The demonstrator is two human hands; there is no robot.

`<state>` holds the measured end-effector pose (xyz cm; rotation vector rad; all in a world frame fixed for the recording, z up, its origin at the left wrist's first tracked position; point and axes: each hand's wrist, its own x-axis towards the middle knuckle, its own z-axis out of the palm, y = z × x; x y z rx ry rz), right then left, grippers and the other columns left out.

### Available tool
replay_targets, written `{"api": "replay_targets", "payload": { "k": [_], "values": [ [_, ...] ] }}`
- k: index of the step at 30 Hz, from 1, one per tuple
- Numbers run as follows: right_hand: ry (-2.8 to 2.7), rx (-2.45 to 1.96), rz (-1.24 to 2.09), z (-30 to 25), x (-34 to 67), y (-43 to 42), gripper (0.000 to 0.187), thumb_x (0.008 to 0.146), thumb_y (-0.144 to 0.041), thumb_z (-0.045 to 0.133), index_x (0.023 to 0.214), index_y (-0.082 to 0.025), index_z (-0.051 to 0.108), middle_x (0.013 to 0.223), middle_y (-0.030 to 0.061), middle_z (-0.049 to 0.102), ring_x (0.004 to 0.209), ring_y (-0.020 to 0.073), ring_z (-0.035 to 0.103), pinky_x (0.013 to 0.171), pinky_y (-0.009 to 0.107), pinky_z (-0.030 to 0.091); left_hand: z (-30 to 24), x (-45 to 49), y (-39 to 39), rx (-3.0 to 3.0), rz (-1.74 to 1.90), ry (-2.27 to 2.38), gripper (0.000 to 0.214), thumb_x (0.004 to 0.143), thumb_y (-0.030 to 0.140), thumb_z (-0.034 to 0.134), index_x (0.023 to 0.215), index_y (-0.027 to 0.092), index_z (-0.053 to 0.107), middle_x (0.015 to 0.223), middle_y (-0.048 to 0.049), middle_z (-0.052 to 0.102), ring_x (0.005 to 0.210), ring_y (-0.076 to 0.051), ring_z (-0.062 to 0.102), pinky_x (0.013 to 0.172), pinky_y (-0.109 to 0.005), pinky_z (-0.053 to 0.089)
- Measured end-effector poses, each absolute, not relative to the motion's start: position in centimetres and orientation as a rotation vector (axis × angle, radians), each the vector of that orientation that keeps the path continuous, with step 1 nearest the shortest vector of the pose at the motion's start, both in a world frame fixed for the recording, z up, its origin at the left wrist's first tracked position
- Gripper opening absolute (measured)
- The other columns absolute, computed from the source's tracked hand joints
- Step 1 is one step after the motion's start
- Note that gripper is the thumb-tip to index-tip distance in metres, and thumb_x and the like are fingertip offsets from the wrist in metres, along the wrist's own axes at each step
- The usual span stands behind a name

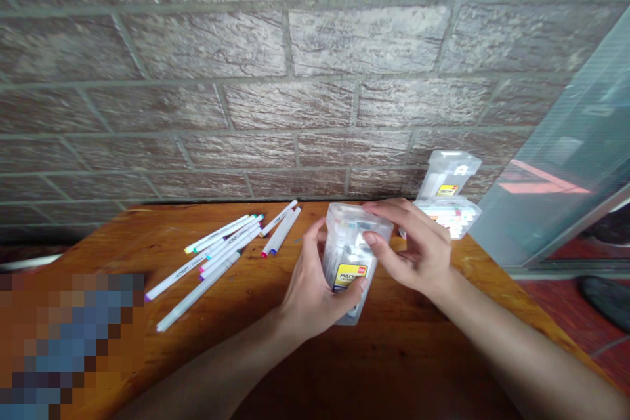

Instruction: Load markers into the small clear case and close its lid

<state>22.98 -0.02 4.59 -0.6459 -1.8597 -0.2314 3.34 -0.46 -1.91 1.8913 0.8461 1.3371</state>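
A clear plastic marker case (348,248) with a yellow label stands upright, slightly tilted, between my hands, with a few pens dimly visible through its wall. My left hand (312,292) wraps round its lower left side, thumb across the front by the label. My right hand (418,252) pinches the upper right edge at the lid, the thumb on the front and the fingers on top. The lid looks closed. To the left lie several loose white markers (231,243) with coloured ends, spread over the wooden table (197,354).
At the back right, another clear case (443,174) stands behind a clear box of markers (457,220). A brick wall (319,102) rises along the table's far edge. A glass panel (556,144) is on the right. A blurred-out patch covers the lower left.
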Motion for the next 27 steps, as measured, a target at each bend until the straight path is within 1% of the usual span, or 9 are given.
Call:
{"api": "replay_targets", "payload": {
  "k": [3, 7, 10, 14, 16, 18, 20, 22, 27],
  "values": [
    [-1.842, -0.768, -0.062, 4.3, 22.9, 0.1, 0.037, 0.096, -0.026, 0.07, 0.132, -0.022, 0.067, 0.115, 0.0119, 0.075, 0.099, 0.0274, 0.072, 0.083, 0.043, 0.061, -1.9, 3.3, -0.5, 1.877, 1.326, 0.837, 0.094, 0.083, 0.034, 0.082, 0.156, 0.02, 0.025, 0.145, -0.0181, 0.056, 0.129, -0.034, 0.061, 0.109, -0.049, 0.051],
    [-1.849, -0.815, 0.163, 3.4, 22.8, 0.7, 0.047, 0.102, -0.044, 0.061, 0.144, -0.024, 0.058, 0.134, 0.0139, 0.069, 0.119, 0.0316, 0.067, 0.099, 0.048, 0.057, -1.7, 3.2, -0.4, 1.875, 1.313, 0.803, 0.094, 0.083, 0.033, 0.081, 0.157, 0.02, 0.023, 0.144, -0.0177, 0.057, 0.13, -0.034, 0.061, 0.109, -0.05, 0.051],
    [-1.814, -0.818, 0.371, 2.8, 22.5, 1.0, 0.051, 0.104, -0.054, 0.057, 0.146, -0.025, 0.055, 0.141, 0.0139, 0.067, 0.123, 0.032, 0.067, 0.102, 0.049, 0.056, -1.6, 3.1, -0.4, 1.885, 1.312, 0.793, 0.096, 0.082, 0.032, 0.082, 0.158, 0.019, 0.024, 0.146, -0.0179, 0.056, 0.132, -0.035, 0.059, 0.111, -0.051, 0.05],
    [-1.76, -0.802, 0.544, 2.3, 22.0, 0.8, 0.051, 0.103, -0.055, 0.059, 0.145, -0.027, 0.055, 0.141, 0.0124, 0.067, 0.124, 0.0307, 0.067, 0.104, 0.048, 0.055, -1.0, 2.9, -0.7, 1.822, 1.303, 0.684, 0.094, 0.086, 0.031, 0.078, 0.16, 0.022, 0.019, 0.152, -0.0175, 0.052, 0.137, -0.034, 0.057, 0.115, -0.05, 0.047],
    [-1.782, -0.775, 0.576, 2.3, 21.8, 0.5, 0.052, 0.103, -0.055, 0.058, 0.146, -0.027, 0.054, 0.142, 0.0126, 0.066, 0.125, 0.0305, 0.066, 0.105, 0.048, 0.054, -0.5, 2.7, -0.9, 1.735, 1.31, 0.597, 0.088, 0.092, 0.037, 0.073, 0.16, 0.023, 0.018, 0.154, -0.0164, 0.05, 0.139, -0.033, 0.056, 0.116, -0.048, 0.047],
    [-1.816, -0.737, 0.592, 2.5, 21.5, 0.1, 0.053, 0.103, -0.056, 0.057, 0.148, -0.027, 0.052, 0.142, 0.0129, 0.065, 0.124, 0.0301, 0.067, 0.102, 0.047, 0.055, 0.2, 2.5, -1.1, 1.643, 1.307, 0.563, 0.078, 0.097, 0.047, 0.068, 0.157, 0.024, 0.024, 0.149, -0.015, 0.056, 0.133, -0.031, 0.06, 0.112, -0.047, 0.051],
    [-1.855, -0.705, 0.583, 2.6, 21.3, -0.3, 0.053, 0.103, -0.055, 0.057, 0.147, -0.026, 0.052, 0.14, 0.0128, 0.065, 0.122, 0.0295, 0.067, 0.101, 0.045, 0.056, 1.0, 2.5, -1.3, 1.592, 1.309, 0.573, 0.069, 0.097, 0.055, 0.066, 0.15, 0.023, 0.035, 0.138, -0.0132, 0.063, 0.122, -0.03, 0.067, 0.104, -0.045, 0.056],
    [-1.882, -0.688, 0.564, 2.7, 21.1, -0.5, 0.052, 0.103, -0.054, 0.058, 0.146, -0.025, 0.052, 0.137, 0.0126, 0.066, 0.12, 0.029, 0.068, 0.1, 0.044, 0.056, 1.6, 2.5, -1.3, 1.592, 1.325, 0.595, 0.061, 0.095, 0.057, 0.068, 0.14, 0.022, 0.046, 0.129, -0.0114, 0.067, 0.114, -0.029, 0.069, 0.099, -0.042, 0.057],
    [-1.893, -0.695, 0.5, 2.9, 20.7, -0.8, 0.045, 0.102, -0.049, 0.059, 0.14, -0.025, 0.055, 0.126, 0.011, 0.068, 0.108, 0.0275, 0.07, 0.09, 0.043, 0.058, 2.0, 2.7, -1.5, 1.589, 1.34, 0.618, 0.054, 0.095, 0.059, 0.067, 0.13, 0.022, 0.05, 0.116, -0.0083, 0.069, 0.102, -0.026, 0.07, 0.088, -0.038, 0.059]
  ]
}}
